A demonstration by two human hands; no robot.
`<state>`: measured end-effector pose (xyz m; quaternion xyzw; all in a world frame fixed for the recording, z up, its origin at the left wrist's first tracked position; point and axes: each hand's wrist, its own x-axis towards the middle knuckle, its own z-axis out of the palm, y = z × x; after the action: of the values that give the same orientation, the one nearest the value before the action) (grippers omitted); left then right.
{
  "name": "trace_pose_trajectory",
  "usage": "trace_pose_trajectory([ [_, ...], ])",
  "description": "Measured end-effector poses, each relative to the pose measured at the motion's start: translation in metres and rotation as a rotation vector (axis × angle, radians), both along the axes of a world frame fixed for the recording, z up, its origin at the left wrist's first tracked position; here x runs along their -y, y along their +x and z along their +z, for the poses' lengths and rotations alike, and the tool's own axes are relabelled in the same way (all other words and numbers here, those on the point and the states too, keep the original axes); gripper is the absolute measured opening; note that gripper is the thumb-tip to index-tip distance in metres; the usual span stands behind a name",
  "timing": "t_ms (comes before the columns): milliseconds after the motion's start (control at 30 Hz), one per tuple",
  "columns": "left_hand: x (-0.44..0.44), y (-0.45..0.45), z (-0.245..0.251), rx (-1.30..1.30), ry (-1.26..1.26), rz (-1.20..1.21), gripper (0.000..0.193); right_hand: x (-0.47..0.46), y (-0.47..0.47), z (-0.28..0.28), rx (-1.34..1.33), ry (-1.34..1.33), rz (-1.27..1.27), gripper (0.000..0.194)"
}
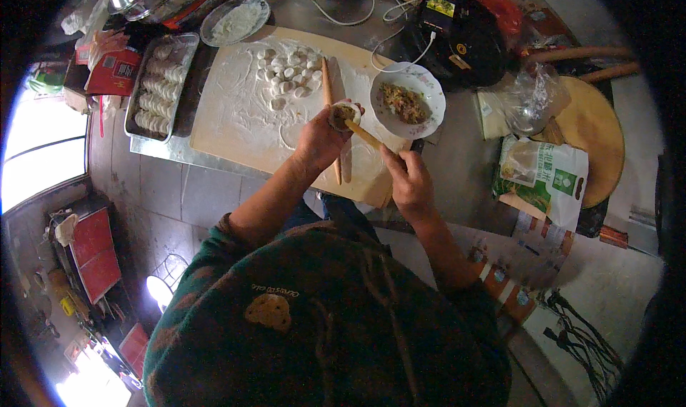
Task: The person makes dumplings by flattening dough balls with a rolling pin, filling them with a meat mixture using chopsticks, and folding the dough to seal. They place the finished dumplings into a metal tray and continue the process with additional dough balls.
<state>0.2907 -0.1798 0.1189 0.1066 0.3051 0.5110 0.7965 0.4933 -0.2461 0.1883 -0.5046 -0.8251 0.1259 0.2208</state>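
Observation:
In my left hand (321,139) lies a round dumpling wrapper (353,109), cupped in the palm with brown-green filling (338,116) on it. My right hand (410,179) grips a wooden filling stick (367,135), whose far end touches the filling. Below both hands is a floured wooden board (230,123). A tapered rolling pin (326,82) lies on it, partly hidden behind my left hand. Several small floured dough pieces (289,72) are heaped beside the pin. Right of my left hand, a white scalloped bowl (437,115) holds more filling (404,104).
A metal tray (174,109) with rows of dumplings (161,101) stands at left. A plate of flour (238,21) sits behind the board. At right are a black appliance (461,48) with a white cable, a printed food bag (541,176) and a round wooden board (600,133).

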Motion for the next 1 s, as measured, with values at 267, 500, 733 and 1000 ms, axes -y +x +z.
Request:
trace_pose_trajectory([
  [267, -0.005, -0.018, 0.021, 0.240, -0.140, 0.008, 0.074, -0.017, 0.037, -0.042, 0.091, 0.040, -0.212, 0.053],
  [500, -0.004, -0.032, 0.051, 0.278, -0.113, -0.139, 0.066, -0.032, 0.035, -0.069, 0.498, -0.200, -0.342, 0.053],
  [733, 0.002, -0.035, 0.088, 0.250, -0.055, -0.372, 0.056, -0.042, -0.011, 0.040, -0.283, 0.005, 0.087, 0.043],
  [1000, 0.006, -0.036, 0.106, 0.122, -0.001, -0.425, 0.044, -0.056, -0.032, 0.067, -0.352, 0.053, 0.264, 0.025],
])
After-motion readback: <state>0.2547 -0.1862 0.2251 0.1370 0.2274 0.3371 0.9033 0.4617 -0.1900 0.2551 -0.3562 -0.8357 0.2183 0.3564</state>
